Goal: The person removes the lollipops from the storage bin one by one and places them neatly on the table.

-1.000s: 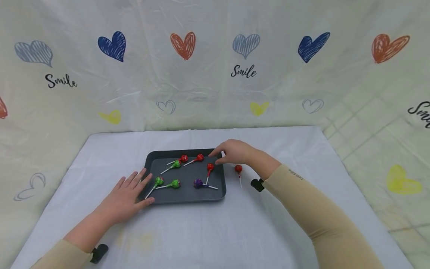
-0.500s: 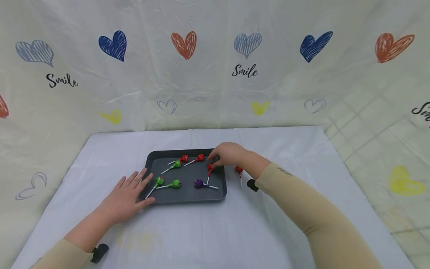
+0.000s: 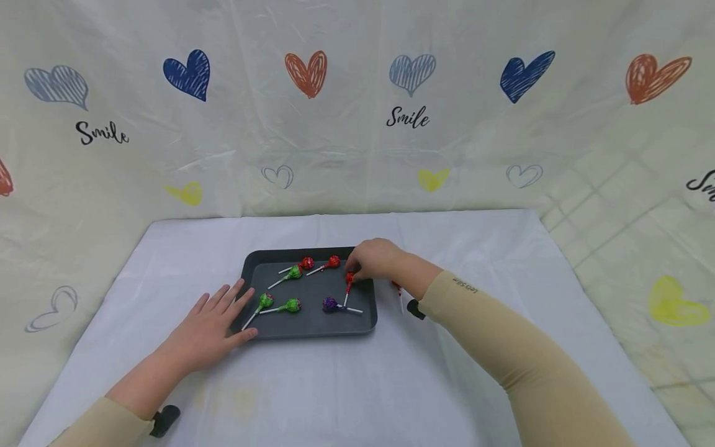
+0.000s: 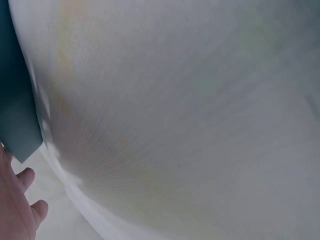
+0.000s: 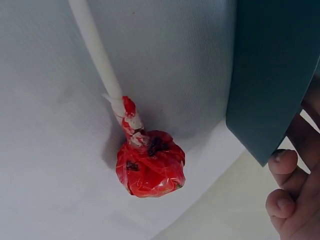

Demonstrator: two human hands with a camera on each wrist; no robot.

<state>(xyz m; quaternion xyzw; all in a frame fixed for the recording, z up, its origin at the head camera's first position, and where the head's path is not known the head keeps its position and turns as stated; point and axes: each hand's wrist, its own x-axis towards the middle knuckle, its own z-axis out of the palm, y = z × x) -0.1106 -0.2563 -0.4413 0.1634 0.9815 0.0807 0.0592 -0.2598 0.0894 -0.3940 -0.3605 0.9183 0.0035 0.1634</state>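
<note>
A dark grey tray [image 3: 313, 329] lies on the white-covered table with several wrapped lollipops in it. My right hand [image 3: 380, 258] reaches over its right edge, thumb and fingers pinching the head of a red lollipop [image 3: 349, 286] whose stick points toward me. At the tray's left edge rests my left hand [image 3: 203, 332], fingers spread, beside a green lollipop [image 3: 265, 302]. Another green lollipop [image 3: 292, 305] and a purple lollipop [image 3: 330, 304] lie in the tray's near half. Outside the tray, a red lollipop [image 5: 151, 165] lies on the cloth under my right wrist, its head partly hidden in the head view.
Toward the tray's back are two red lollipops, one left [image 3: 307, 263] and one right [image 3: 333, 261], with a green lollipop [image 3: 294, 272] close to the left one. A white cloth [image 3: 335, 391] covers the table. Behind hangs a curtain [image 3: 357, 143] printed with hearts.
My right hand has come down and slightly left, its fingers closing round the red lollipop's head. The wrist now covers more of the lollipop outside the tray. My left hand has stayed put.
</note>
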